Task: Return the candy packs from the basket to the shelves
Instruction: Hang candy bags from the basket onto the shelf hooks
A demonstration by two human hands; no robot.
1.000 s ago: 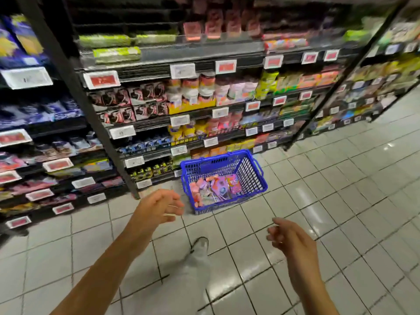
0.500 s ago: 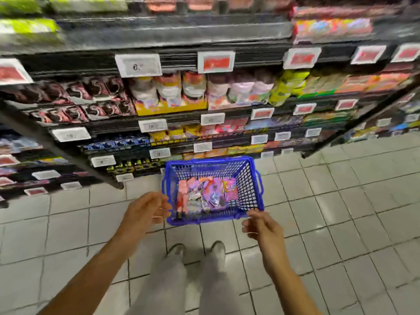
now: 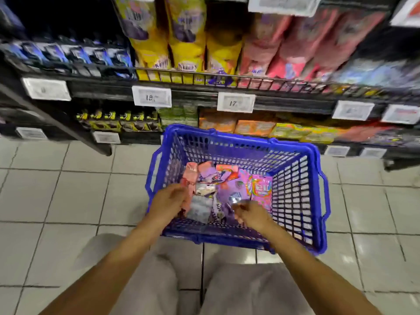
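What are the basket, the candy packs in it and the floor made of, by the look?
Basket: moulded blue plastic, judging by the uniform colour and lattice walls, slight sheen. Candy packs: thin plastic film or foil, probably; crinkled, glossy, with bright glints. Floor: glazed ceramic tile, it seems; pale squares, dark grout lines, soft reflections. Motion blur leaves finer texture open.

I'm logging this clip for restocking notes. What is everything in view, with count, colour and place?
basket: one, blue, on the tiled floor before the shelves
candy packs: several, pink, purple and rainbow, heaped in the basket
yellow bags: three, upper shelf, centre
pink bags: about three, right of the yellow bags
orange packs: a few, lower shelf behind the basket
price tags: several, white, on shelf edges
left hand: inside the basket, touching a pink pack
right hand: inside the basket, over the packs
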